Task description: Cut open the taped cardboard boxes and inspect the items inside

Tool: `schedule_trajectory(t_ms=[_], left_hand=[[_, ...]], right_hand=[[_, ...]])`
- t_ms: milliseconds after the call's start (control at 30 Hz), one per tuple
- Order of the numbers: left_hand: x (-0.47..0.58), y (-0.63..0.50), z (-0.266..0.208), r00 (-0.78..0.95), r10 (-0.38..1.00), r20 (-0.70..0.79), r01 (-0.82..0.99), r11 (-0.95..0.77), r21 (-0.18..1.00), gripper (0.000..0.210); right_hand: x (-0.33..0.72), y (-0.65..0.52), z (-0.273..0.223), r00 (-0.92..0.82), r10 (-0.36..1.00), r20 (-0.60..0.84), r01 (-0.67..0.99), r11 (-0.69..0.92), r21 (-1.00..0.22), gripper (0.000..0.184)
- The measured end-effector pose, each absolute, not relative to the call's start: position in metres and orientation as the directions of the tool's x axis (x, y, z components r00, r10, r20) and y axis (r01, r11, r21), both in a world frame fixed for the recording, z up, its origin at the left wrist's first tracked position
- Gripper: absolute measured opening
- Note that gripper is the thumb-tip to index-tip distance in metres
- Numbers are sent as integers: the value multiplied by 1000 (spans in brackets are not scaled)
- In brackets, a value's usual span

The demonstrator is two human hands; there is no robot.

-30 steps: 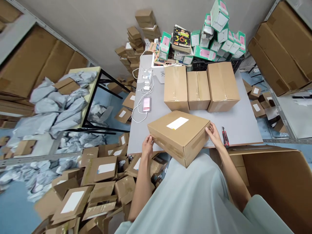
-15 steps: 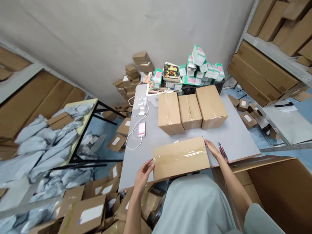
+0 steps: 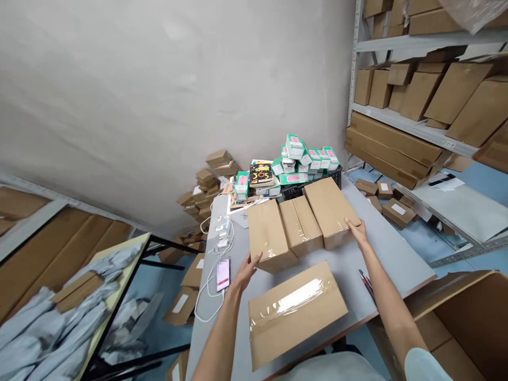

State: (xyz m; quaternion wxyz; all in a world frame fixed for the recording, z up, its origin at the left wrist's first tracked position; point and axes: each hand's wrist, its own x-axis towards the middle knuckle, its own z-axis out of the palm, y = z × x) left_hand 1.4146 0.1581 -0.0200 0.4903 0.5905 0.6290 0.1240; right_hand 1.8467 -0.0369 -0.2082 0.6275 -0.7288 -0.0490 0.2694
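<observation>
Just beyond the taped carton [image 3: 296,320], spans a row of three boxes [image 3: 300,225], touching the left box [image 3: 268,228] with the left hand [image 3: 246,271] and the right box [image 3: 328,206] with the right hand [image 3: 359,232], both spread wide.

The table [image 3: 397,259] bears cartons [image 3: 300,225] and a phone [image 3: 223,275].

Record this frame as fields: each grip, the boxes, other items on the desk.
Left grip: at left box, near left corner
Right grip: at right box, near right corner
Between: middle box
Nearest the person: front box, on desk, touched by neither grip
Left side: phone
Right side: red-and-black cutter
Behind the row: books, green-and-white cartons
</observation>
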Motion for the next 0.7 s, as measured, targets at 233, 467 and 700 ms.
schedule_trajectory(t_ms=[233, 467, 700], left_hand=[[1448, 141, -48, 407, 800, -440, 594, 134, 793, 92], [1540, 139, -88, 456, 820, -345, 570, 29, 821, 82], [1524, 117, -67, 343, 904, -255, 638, -24, 770, 70]], right_hand=[[1908, -97, -217, 827, 349, -441, -365, -264, -893, 73], [1986, -89, -194, 883, 260, -390, -298, -332, -895, 61], [1940, -116, -207, 860, 342, -378, -143, -549, -823, 87]])
